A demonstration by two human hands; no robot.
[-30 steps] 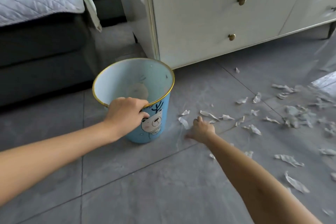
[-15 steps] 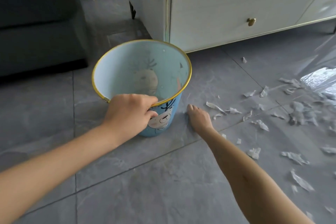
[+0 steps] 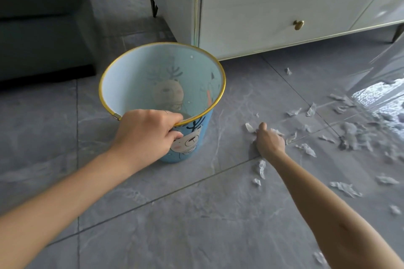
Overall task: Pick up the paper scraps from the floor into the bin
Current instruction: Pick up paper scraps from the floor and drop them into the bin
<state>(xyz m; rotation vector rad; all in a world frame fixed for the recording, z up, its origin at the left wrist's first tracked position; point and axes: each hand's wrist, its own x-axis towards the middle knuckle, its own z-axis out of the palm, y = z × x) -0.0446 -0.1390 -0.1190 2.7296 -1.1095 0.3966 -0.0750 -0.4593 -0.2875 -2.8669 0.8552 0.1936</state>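
Note:
A light-blue bin (image 3: 197,137) with a gold rim and a bear print stands upright on the grey tiled floor. My left hand (image 3: 147,133) grips its near rim, fingers curled over the edge. To the right of the bin, my right hand (image 3: 270,141) is down on the floor with its fingers curled round white paper scraps (image 3: 249,127), which stick out on both sides of it. Several more scraps (image 3: 306,148) lie scattered over the floor further right, thickest around a pile (image 3: 354,135).
A white cabinet (image 3: 273,6) with brass knobs stands just behind the bin. A dark sofa (image 3: 39,24) fills the upper left. A bright window reflection (image 3: 376,94) glares on the tiles at the right edge. More loose scraps (image 3: 260,168) lie beside my right forearm.
My right hand has moved from next to the bin out to the right and curled onto scraps on the floor. My left hand keeps its hold on the bin rim.

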